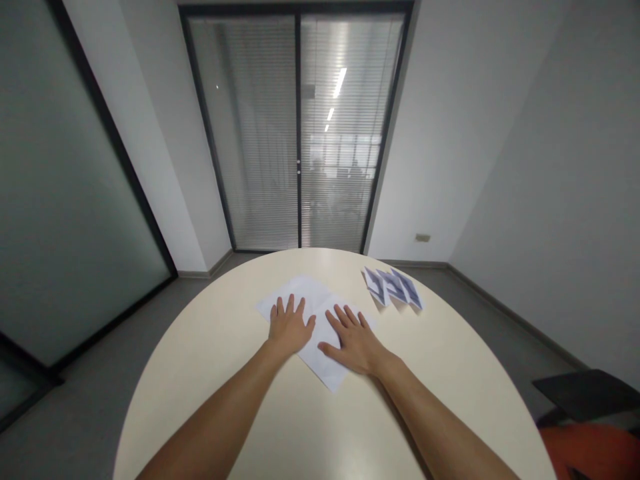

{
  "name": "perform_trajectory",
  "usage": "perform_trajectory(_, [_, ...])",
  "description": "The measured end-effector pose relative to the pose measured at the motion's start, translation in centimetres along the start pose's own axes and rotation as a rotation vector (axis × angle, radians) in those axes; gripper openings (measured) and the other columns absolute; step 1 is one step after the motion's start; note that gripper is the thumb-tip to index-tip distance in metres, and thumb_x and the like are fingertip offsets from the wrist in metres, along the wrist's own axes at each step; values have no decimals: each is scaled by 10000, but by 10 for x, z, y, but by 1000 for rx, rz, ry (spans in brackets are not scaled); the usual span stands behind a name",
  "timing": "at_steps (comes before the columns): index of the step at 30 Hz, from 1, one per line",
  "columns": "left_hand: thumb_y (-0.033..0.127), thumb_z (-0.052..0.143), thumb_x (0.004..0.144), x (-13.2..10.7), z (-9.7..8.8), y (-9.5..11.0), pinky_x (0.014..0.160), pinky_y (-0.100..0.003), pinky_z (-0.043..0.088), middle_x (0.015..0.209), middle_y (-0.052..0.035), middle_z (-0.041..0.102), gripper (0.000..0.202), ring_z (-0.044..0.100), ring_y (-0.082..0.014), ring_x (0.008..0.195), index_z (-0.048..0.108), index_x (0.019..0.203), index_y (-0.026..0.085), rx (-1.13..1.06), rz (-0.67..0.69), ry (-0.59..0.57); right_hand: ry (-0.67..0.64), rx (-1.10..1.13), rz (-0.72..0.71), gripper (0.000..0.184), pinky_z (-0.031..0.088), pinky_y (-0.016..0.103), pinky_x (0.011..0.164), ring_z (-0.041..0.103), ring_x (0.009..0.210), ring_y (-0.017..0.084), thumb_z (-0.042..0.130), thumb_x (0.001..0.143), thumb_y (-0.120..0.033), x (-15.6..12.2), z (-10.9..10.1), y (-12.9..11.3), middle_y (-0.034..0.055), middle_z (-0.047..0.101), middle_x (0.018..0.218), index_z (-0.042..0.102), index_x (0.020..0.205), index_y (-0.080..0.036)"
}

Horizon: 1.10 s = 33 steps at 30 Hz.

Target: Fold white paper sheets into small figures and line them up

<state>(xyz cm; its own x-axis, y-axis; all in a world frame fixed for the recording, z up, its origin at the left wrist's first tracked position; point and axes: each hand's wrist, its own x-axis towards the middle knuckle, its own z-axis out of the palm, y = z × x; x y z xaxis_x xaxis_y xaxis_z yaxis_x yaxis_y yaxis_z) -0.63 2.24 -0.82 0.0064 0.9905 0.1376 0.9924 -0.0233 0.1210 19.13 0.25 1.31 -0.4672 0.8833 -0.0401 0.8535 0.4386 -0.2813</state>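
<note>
A white sheet of paper (314,308) lies flat on the round cream table (215,347). My left hand (289,327) rests palm down on its left part, fingers spread and flat. On the paper's right part lies my right hand (353,340), also palm down with its fingers stretched out. Both hands press the sheet to the tabletop and hold nothing.
A folded, blue-printed paper piece (394,287) with zigzag pleats sits at the table's far right. A dark chair (585,393) and something orange (595,453) are at the lower right. Glass doors with blinds (299,133) face me beyond the table.
</note>
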Motion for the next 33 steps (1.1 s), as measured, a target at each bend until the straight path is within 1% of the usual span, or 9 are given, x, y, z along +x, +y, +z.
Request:
perform_trajectory(3, [610,274,951,1,3,-1,1170,-571,171,1617,-82,263,679,194,-411,1474,348,1524,255,-23,48,-11,-28,40,-152,869,51,548,1207,71,1513,332,403,882,-732,-1,-2,-3,86,145,1637,239,1570,-227])
perform_trajectory(7, [610,287,948,1,5,-1,1167,-578,172,1618,-75,263,676,195,-413,1472,347,1524,261,-25,88,5,-2,59,-203,848,75,518,1216,114,1511,314,481,879,-659,-1,-2,-5,103,197,1626,280,1558,-192])
perform_trajectory(10, [607,310,945,0,3,-1,1170,-583,156,1623,-83,246,684,173,-414,1478,329,1532,256,-21,113,-18,23,64,-198,842,81,514,1218,124,1510,309,499,872,-645,0,-1,-5,107,206,1624,307,1548,-180])
perform_trajectory(13, [613,306,948,-1,-1,0,1171,-595,129,1635,-83,199,690,120,-421,1487,285,1548,272,-30,144,-79,20,63,-184,864,80,514,1219,113,1511,310,483,874,-660,1,0,-5,107,183,1629,287,1554,-164])
perform_trajectory(18, [688,292,927,-2,-6,0,1166,-616,110,1645,-81,142,750,51,-444,1485,231,1563,295,-54,167,-135,16,47,-133,886,91,521,1215,95,1509,339,487,861,-680,1,0,-4,102,185,1628,283,1556,-169])
perform_trajectory(20, [716,293,915,-2,-6,1,1164,-626,103,1646,-76,132,768,41,-448,1484,228,1563,308,-60,180,-148,26,45,-115,809,100,520,1212,99,1510,331,471,888,-633,2,0,-2,83,199,1627,305,1550,-200])
perform_trajectory(23, [753,278,898,-4,-6,2,1164,-637,88,1647,-73,128,796,39,-448,1484,235,1560,314,-73,223,-157,38,35,-53,642,106,520,1207,120,1511,305,373,960,-508,4,-1,2,54,218,1626,332,1541,-237])
perform_trajectory(25, [775,257,889,-5,-7,3,1169,-632,82,1647,-71,130,816,44,-444,1486,239,1560,311,-87,251,-158,48,25,-4,614,105,521,1205,125,1511,300,339,975,-475,6,-1,5,54,221,1626,333,1540,-235])
perform_trajectory(33, [746,287,908,-8,-11,0,1180,-609,99,1645,-47,154,776,57,-417,1494,240,1558,325,-102,333,-156,79,10,24,679,113,517,1204,143,1506,310,403,945,-543,5,-2,14,75,237,1624,341,1537,-216])
